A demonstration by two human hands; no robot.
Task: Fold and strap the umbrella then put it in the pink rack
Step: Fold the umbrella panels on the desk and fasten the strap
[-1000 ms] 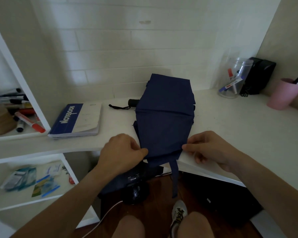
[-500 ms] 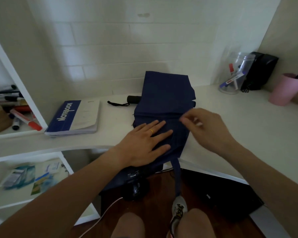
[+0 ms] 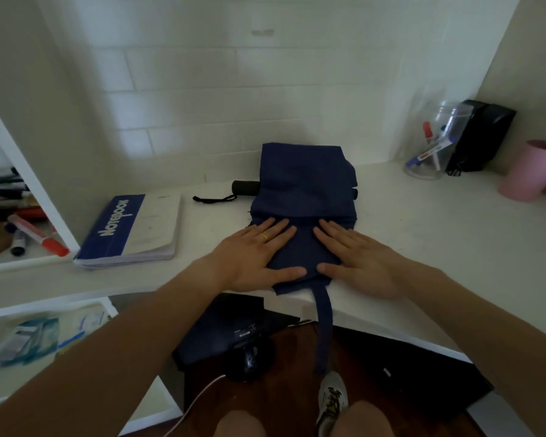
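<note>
1. A person's left hand [image 3: 252, 257] lies flat on the near end of the navy umbrella [image 3: 306, 203], fingers [image 3: 278, 230] spread wide and gripping nothing; a gold ring [image 3: 264, 237] sits on one finger.
2. The right hand [image 3: 360, 263] presses flat beside it on the same canopy cloth, fingers extended, nothing held.
3. The umbrella's strap [image 3: 324, 326] hangs over the edge of the white worktop [image 3: 438, 241] toward the floor.
4. The umbrella lies flattened on the worktop, its black handle [image 3: 246, 188] and wrist cord [image 3: 213, 199] pointing left.
5. Left of it rests a blue-covered pad printed "NOTEBOOK" [image 3: 130, 231].
6. On the left shelf [image 3: 29, 260], markers [image 3: 37, 236] lie in a pile.
7. Far right, a clear jar [image 3: 435, 146] holds markers; beside it stands the pink rack [image 3: 530, 171], with a dark item poking out of it.
</note>
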